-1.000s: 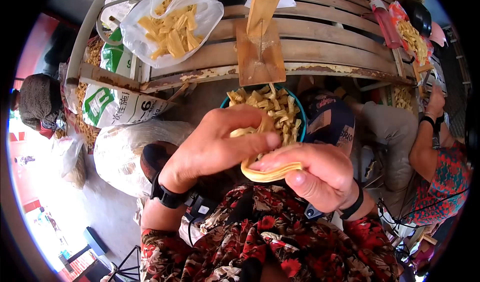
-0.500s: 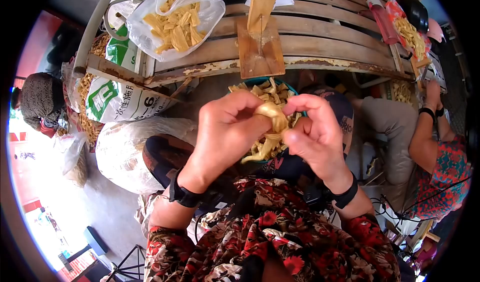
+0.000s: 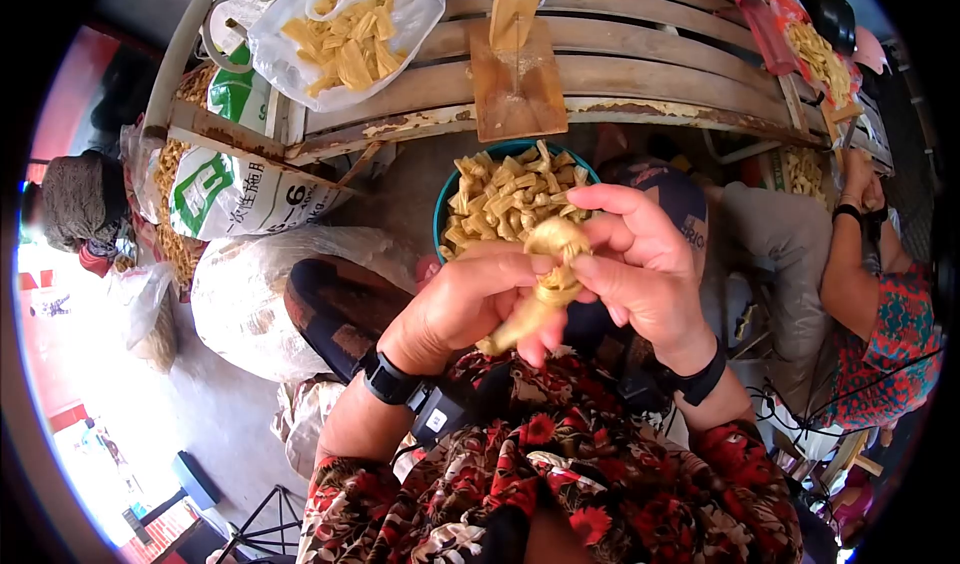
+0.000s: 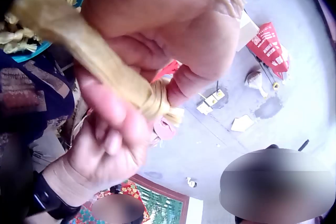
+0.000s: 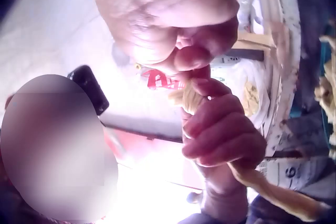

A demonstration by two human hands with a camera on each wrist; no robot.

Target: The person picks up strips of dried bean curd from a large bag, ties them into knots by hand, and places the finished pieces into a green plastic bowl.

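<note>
A pliable yellow strip (image 3: pixel 552 286) is wound into a knot-like band, with a loose end hanging down to the left. My left hand (image 3: pixel 462 299) pinches it from the left, thumb on the wound part. From the other side my right hand (image 3: pixel 648 274) pinches it between thumb and fingers. In the left wrist view, wrapped turns show near one end of the strip (image 4: pixel 123 79); its long tail runs to the upper left. Beyond the hands stands a teal-rimmed basin (image 3: pixel 440 214) heaped with short knotted yellow pieces (image 3: pixel 510 196).
A slatted bench (image 3: pixel 640 64) spans the far side, bearing a wooden block stand (image 3: pixel 520 94) and a plastic bag (image 3: pixel 410 44) of yellow pieces. A white printed sack (image 3: pixel 250 199) and a clear-wrapped bundle (image 3: pixel 260 299) stand left. Another person (image 3: pixel 870 294) sits at right.
The strip went from a wide loop between both hands to a tight wound band. Both hands drew in toward the body, uncovering more of the basin.
</note>
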